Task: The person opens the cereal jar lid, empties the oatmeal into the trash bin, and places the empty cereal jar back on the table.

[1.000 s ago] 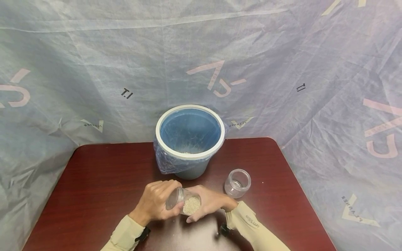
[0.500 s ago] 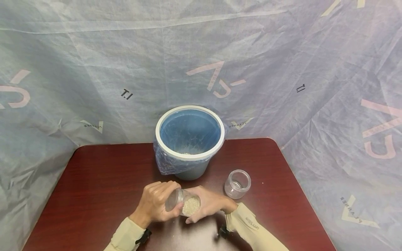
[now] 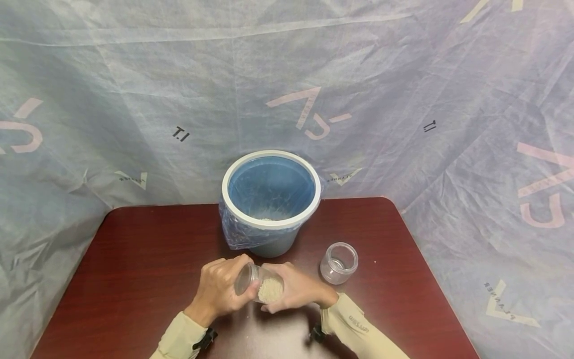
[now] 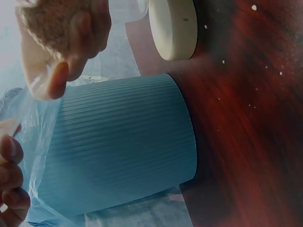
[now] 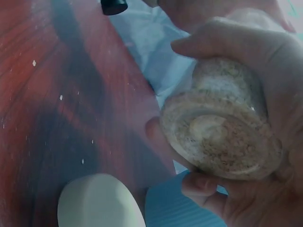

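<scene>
Both hands hold a clear jar [image 3: 271,288] of pale rice-like grains, tilted on its side over the table in front of the bin. My right hand [image 3: 298,286] wraps the grain-filled end; in the right wrist view the jar's round base [image 5: 222,137] faces the camera, grains showing through it. At the ridged neck end, my left hand [image 3: 219,286] grips with thumb below and fingers over the top, around a clear round end [image 3: 243,279]. The left wrist view shows left fingers [image 4: 10,165] at its edge and the grains [image 4: 47,26] near the right hand.
A bin [image 3: 272,244] with a white rim and blue plastic liner stands behind the hands, some grains at its bottom. An open clear jar [image 3: 339,264] stands to its right. In the wrist views, a pale round-sided object [image 4: 175,30] sits beside the bin; stray grains dot the red-brown table [image 4: 246,142].
Both hands and the jar have shifted slightly left and away from the person. The grains have settled a little differently in the jar. The bin and open jar stay put.
</scene>
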`<state>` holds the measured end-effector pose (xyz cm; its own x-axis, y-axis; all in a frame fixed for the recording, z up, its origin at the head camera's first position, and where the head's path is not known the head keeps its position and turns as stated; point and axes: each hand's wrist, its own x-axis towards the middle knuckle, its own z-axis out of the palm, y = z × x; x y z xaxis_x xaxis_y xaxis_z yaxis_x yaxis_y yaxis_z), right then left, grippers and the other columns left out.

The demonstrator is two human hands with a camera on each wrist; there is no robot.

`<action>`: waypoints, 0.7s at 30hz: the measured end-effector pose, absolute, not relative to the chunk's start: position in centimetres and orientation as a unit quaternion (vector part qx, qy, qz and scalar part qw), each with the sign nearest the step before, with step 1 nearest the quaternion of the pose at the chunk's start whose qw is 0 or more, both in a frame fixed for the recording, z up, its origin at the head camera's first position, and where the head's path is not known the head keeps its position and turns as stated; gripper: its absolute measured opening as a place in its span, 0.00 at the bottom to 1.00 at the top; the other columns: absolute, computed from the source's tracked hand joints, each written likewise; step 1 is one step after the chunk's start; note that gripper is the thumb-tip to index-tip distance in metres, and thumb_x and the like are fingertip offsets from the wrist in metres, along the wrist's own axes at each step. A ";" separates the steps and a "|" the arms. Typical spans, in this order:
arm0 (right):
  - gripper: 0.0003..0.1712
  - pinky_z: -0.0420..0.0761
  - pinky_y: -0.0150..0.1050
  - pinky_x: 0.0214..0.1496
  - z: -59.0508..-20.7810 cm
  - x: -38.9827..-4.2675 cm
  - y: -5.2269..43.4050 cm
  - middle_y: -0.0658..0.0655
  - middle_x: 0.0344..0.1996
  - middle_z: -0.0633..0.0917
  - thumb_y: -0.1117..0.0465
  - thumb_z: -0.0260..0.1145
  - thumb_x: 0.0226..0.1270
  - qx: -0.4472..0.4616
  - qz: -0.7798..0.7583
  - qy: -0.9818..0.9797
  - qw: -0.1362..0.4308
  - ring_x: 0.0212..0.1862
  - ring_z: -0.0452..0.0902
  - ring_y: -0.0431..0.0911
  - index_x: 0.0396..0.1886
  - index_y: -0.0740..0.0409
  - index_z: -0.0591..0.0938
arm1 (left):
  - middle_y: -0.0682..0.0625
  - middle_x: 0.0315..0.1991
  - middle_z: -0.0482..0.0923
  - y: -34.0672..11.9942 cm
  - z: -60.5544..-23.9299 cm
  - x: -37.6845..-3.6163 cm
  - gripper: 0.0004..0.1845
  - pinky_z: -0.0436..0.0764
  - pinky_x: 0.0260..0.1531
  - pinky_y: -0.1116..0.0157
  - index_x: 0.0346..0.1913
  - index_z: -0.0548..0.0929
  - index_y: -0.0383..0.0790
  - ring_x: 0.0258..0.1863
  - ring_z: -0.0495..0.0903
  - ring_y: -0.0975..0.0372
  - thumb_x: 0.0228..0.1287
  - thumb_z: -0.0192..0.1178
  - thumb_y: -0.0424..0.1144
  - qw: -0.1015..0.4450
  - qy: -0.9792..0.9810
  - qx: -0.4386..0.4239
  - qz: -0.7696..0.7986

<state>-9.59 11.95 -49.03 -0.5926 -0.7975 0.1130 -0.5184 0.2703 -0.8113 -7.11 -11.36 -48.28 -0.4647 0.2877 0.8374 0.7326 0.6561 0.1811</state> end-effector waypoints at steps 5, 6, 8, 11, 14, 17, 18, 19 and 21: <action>0.28 0.82 0.29 0.38 -48.9 -9.4 11.7 0.39 0.36 0.83 0.55 0.87 0.49 -0.416 -0.425 0.791 0.142 0.36 0.79 0.30 0.47 0.43 0.80 | 0.62 0.20 0.74 -11.5 -48.5 -7.0 0.21 0.65 0.14 0.68 0.33 0.79 0.50 0.13 0.68 0.66 0.74 0.48 0.61 0.397 -0.827 -0.301 -0.263; 0.29 0.82 0.29 0.38 -48.9 -9.3 11.7 0.39 0.36 0.83 0.55 0.87 0.49 -0.415 -0.425 0.792 0.142 0.36 0.79 0.30 0.47 0.43 0.80 | 0.62 0.20 0.75 -11.5 -48.5 -6.9 0.22 0.65 0.14 0.68 0.33 0.79 0.50 0.13 0.68 0.66 0.74 0.48 0.62 0.396 -0.827 -0.300 -0.262; 0.28 0.82 0.29 0.37 -48.8 -9.3 11.7 0.39 0.35 0.83 0.56 0.87 0.49 -0.412 -0.427 0.792 0.146 0.36 0.79 0.30 0.47 0.44 0.80 | 0.62 0.20 0.74 -11.5 -48.5 -6.9 0.22 0.64 0.14 0.69 0.33 0.79 0.50 0.13 0.67 0.67 0.74 0.48 0.62 0.396 -0.828 -0.299 -0.261; 0.28 0.82 0.29 0.37 -48.9 -9.2 11.7 0.39 0.35 0.83 0.56 0.87 0.49 -0.408 -0.429 0.792 0.148 0.35 0.79 0.30 0.47 0.44 0.80 | 0.62 0.20 0.75 -11.4 -48.6 -6.9 0.22 0.64 0.14 0.69 0.33 0.79 0.50 0.13 0.67 0.67 0.74 0.47 0.62 0.399 -0.828 -0.296 -0.261; 0.29 0.81 0.29 0.36 -49.0 -9.1 11.8 0.39 0.35 0.83 0.56 0.87 0.48 -0.403 -0.421 0.801 0.136 0.35 0.79 0.30 0.48 0.44 0.80 | 0.62 0.19 0.73 -11.3 -48.7 -6.9 0.23 0.63 0.13 0.69 0.33 0.79 0.50 0.12 0.66 0.67 0.74 0.47 0.63 0.397 -0.833 -0.285 -0.260; 0.33 0.80 0.29 0.35 -49.1 -9.0 11.8 0.39 0.36 0.83 0.55 0.87 0.46 -0.387 -0.396 0.827 0.104 0.35 0.78 0.31 0.52 0.43 0.80 | 0.61 0.15 0.67 -11.2 -48.8 -6.8 0.23 0.59 0.12 0.69 0.32 0.78 0.50 0.11 0.61 0.67 0.74 0.47 0.64 0.386 -0.848 -0.258 -0.258; 0.34 0.79 0.29 0.34 -49.1 -8.9 11.7 0.39 0.35 0.83 0.55 0.87 0.45 -0.379 -0.384 0.837 0.091 0.34 0.78 0.32 0.54 0.43 0.81 | 0.62 0.14 0.65 -11.2 -48.9 -6.7 0.23 0.57 0.12 0.69 0.32 0.78 0.50 0.11 0.59 0.68 0.73 0.47 0.64 0.381 -0.854 -0.246 -0.256; 0.36 0.78 0.29 0.34 -49.2 -8.9 11.7 0.39 0.36 0.83 0.55 0.87 0.45 -0.371 -0.372 0.847 0.076 0.34 0.78 0.32 0.55 0.42 0.81 | 0.62 0.13 0.62 -11.2 -48.9 -6.7 0.22 0.56 0.12 0.69 0.32 0.77 0.50 0.11 0.56 0.69 0.72 0.48 0.64 0.375 -0.861 -0.233 -0.253; 0.37 0.77 0.29 0.33 -49.3 -8.8 11.6 0.40 0.35 0.83 0.53 0.86 0.44 -0.359 -0.344 0.867 0.046 0.33 0.77 0.33 0.57 0.43 0.81 | 0.63 0.13 0.57 -11.1 -49.0 -6.7 0.20 0.53 0.12 0.69 0.32 0.77 0.51 0.13 0.52 0.71 0.70 0.50 0.63 0.365 -0.872 -0.210 -0.251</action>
